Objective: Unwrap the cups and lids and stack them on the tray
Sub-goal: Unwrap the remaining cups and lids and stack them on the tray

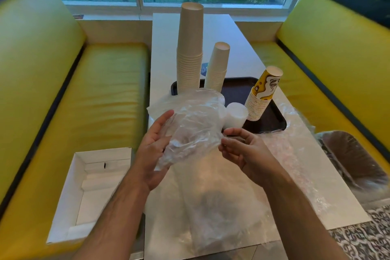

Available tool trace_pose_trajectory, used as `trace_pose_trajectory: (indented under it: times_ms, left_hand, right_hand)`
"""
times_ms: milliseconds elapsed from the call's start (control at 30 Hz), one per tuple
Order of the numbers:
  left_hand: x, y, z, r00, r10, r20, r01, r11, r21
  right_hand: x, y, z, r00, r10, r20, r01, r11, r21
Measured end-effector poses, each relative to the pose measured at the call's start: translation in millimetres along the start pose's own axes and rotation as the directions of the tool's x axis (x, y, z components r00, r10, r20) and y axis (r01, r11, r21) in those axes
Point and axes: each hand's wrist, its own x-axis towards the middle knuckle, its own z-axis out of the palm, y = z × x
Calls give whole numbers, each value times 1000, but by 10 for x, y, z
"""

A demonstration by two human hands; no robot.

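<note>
In the head view, both hands are working a crumpled clear plastic wrap [194, 124] held above the table [242, 48], just in front of the dark tray [272, 116]. The left hand [152, 150] is lying against the wrap's left side with fingers nearly straight — cradling rather than gripping. The right hand [244, 152] is pinching the wrap's right edge with loosely curled fingers. A white stack of lids [235, 117] is poking out of the wrap toward the tray — nearer the right hand. Three cup stacks [190, 48] are already standing on the tray.
</note>
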Motion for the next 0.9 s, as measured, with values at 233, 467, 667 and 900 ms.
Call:
trace_pose_trajectory:
  times_ms: [233, 467, 667, 900]
  left_hand:
    - [45, -92, 79, 997, 48, -58, -41, 993, 110]
    - [53, -278, 237, 999, 23, -41, -18, 993, 112]
    - [22, -380, 285, 996, 12, -91, -18, 998, -64]
    - [-30, -462, 398, 995, 22, -102, -29, 997, -71]
  right_hand:
    - [-57, -29, -220, 999, 34, 3, -34, 999, 15]
    - [-75, -2, -301, 988, 142, 67, -147, 987, 70]
    - [-107, -32, -547, 994, 109, -24, -103, 979, 177]
    - [-166, -23, -591, 994, 107, -4, -105, 985, 138]
